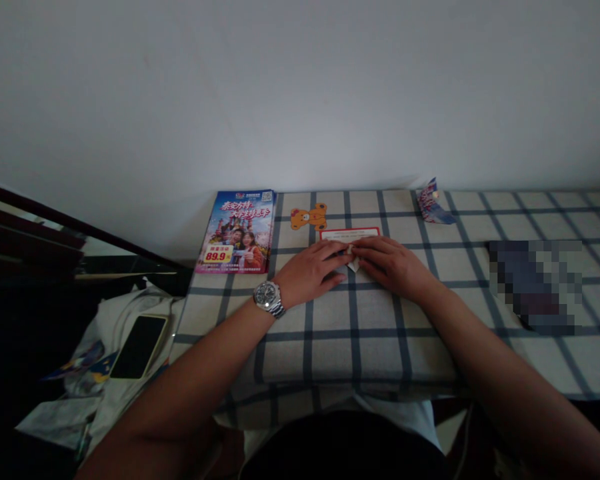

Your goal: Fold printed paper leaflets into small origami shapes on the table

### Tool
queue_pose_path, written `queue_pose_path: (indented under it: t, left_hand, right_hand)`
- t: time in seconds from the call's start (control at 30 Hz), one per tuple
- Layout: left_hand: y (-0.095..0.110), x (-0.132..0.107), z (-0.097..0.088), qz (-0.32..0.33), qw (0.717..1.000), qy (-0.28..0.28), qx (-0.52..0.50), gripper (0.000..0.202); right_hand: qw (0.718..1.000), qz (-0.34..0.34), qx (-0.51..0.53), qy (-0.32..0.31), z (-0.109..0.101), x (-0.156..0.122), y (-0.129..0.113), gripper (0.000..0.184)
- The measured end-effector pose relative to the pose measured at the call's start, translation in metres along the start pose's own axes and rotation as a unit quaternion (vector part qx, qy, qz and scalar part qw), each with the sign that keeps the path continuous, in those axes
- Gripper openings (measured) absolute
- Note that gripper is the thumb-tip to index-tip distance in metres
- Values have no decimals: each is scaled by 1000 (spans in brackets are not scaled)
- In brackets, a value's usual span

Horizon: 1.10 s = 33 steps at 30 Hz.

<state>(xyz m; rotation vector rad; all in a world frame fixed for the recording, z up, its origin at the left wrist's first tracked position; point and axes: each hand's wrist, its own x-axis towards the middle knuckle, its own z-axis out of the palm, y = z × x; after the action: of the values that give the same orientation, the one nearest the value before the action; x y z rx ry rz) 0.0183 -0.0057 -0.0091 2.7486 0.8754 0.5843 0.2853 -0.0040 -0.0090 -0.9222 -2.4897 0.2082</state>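
On the checked tablecloth, my left hand (310, 270) and my right hand (393, 263) meet at a small white folded paper (353, 263). The fingertips of both hands press on it from either side, hiding much of it. My left thumb lies slightly apart from the other fingers, and a metal watch (269, 298) is on that wrist. Just beyond my fingers lies a white printed sheet with a red border (350, 232), partly covered by my hands. A flat orange bear cutout (309, 217) lies behind my left hand.
A stack of colourful flyers (237, 233) is at the table's left end. A folded printed paper (434, 203) stands near the wall (300, 93). A dark, pixelated object (535, 287) lies right. Below the table's left edge, a phone (139, 347) rests on white bags (93, 393).
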Motion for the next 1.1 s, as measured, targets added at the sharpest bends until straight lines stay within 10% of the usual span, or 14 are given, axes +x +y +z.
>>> queue_pose_path:
  t: [1.1]
  left_hand:
    - [-2, -6, -6, 6, 1000, -10, 26, 42]
  right_hand:
    - [1000, -2, 11, 5, -2, -3, 3, 31]
